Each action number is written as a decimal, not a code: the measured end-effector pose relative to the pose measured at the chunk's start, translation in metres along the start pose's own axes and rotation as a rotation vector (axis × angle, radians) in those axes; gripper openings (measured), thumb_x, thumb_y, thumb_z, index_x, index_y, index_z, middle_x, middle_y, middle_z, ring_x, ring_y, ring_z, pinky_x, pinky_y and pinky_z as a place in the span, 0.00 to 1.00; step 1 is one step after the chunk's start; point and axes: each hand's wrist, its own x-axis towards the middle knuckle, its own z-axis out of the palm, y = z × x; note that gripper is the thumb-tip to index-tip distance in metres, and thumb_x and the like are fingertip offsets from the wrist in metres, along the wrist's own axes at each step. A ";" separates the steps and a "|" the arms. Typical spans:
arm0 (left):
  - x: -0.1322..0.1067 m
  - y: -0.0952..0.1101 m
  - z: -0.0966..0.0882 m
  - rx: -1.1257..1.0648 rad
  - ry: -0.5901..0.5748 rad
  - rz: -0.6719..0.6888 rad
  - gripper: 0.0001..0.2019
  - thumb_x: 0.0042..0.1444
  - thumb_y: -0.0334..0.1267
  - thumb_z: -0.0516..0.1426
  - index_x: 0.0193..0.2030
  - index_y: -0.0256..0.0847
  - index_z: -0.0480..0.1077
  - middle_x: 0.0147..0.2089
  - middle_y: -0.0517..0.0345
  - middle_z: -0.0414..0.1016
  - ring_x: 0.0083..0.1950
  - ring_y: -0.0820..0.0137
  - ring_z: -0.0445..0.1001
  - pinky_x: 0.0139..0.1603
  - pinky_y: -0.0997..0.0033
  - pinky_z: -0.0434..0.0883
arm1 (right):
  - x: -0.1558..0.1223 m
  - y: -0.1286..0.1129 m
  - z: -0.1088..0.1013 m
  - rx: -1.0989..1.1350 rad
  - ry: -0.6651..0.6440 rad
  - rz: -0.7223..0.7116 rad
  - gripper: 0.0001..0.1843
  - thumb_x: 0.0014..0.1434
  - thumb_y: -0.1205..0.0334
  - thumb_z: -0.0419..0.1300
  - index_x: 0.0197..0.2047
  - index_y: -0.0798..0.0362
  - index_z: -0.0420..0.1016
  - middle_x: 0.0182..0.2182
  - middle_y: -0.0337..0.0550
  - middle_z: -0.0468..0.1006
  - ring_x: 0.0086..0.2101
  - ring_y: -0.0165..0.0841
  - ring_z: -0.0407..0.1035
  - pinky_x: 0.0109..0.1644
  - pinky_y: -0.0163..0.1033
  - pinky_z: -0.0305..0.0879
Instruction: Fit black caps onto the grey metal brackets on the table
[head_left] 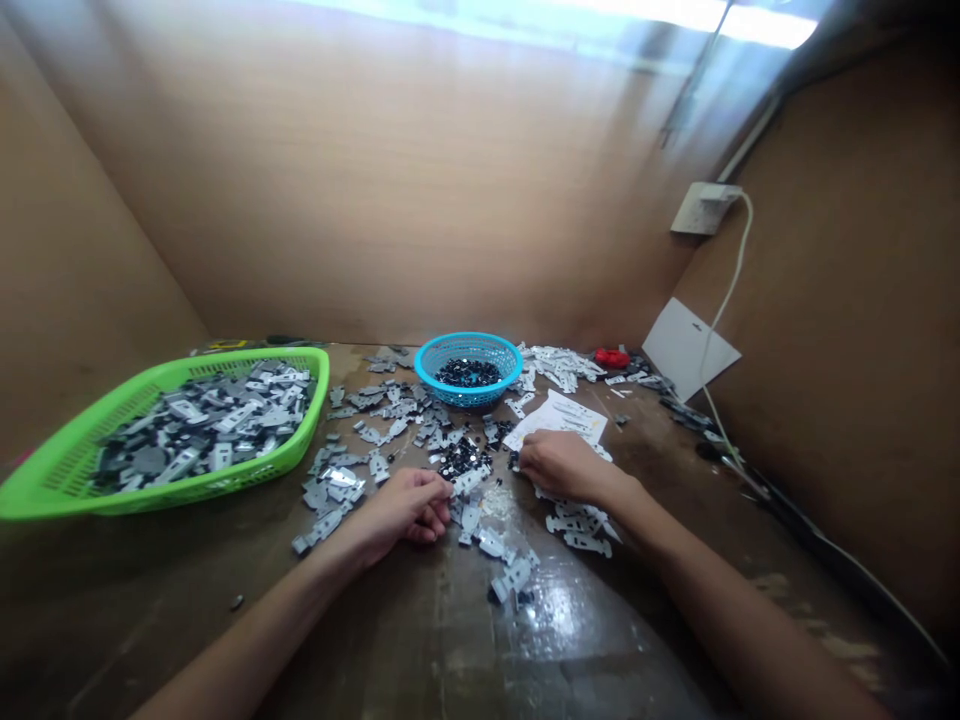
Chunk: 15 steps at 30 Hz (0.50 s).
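My left hand [421, 505] is closed, its thumb and forefinger pinching the end of a light grey plastic piece [471, 480]. That piece lies over a small heap of black round parts [459, 456]. Over to the right, my right hand [551, 462] bends down with curled fingers beside the paper sheet [571, 418]; its fingertips are hidden, so what they grip cannot be seen. Flat white pieces [581, 525] lie under and below my right wrist. Between my forearms runs a row of grey pieces with black parts on them [514, 578].
A green basket [319, 400] full of grey pieces stands at the left. Behind the heap is a blue basket [469, 347] with black parts. More white pieces [559, 366], a red object [612, 357], a white card [686, 345] and a white cable [739, 260] are at the right.
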 end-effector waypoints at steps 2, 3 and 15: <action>-0.001 0.000 0.000 0.008 0.008 -0.001 0.16 0.44 0.49 0.58 0.30 0.37 0.64 0.25 0.59 0.71 0.22 0.78 0.68 0.20 0.81 0.63 | 0.000 0.000 -0.003 0.017 0.043 0.024 0.07 0.52 0.67 0.55 0.30 0.52 0.74 0.30 0.45 0.75 0.33 0.35 0.67 0.35 0.34 0.56; -0.001 0.001 0.001 0.013 0.010 0.001 0.15 0.44 0.49 0.58 0.30 0.37 0.64 0.25 0.59 0.71 0.22 0.78 0.68 0.20 0.81 0.63 | 0.000 0.000 -0.005 0.055 0.068 0.036 0.07 0.53 0.67 0.54 0.33 0.51 0.74 0.30 0.44 0.75 0.33 0.34 0.67 0.35 0.34 0.56; -0.001 -0.003 0.004 0.182 -0.017 0.031 0.14 0.48 0.47 0.54 0.30 0.36 0.66 0.25 0.57 0.72 0.22 0.75 0.70 0.21 0.80 0.64 | 0.004 -0.023 -0.018 0.687 0.329 0.204 0.09 0.56 0.59 0.53 0.34 0.54 0.71 0.27 0.40 0.74 0.29 0.30 0.68 0.31 0.33 0.61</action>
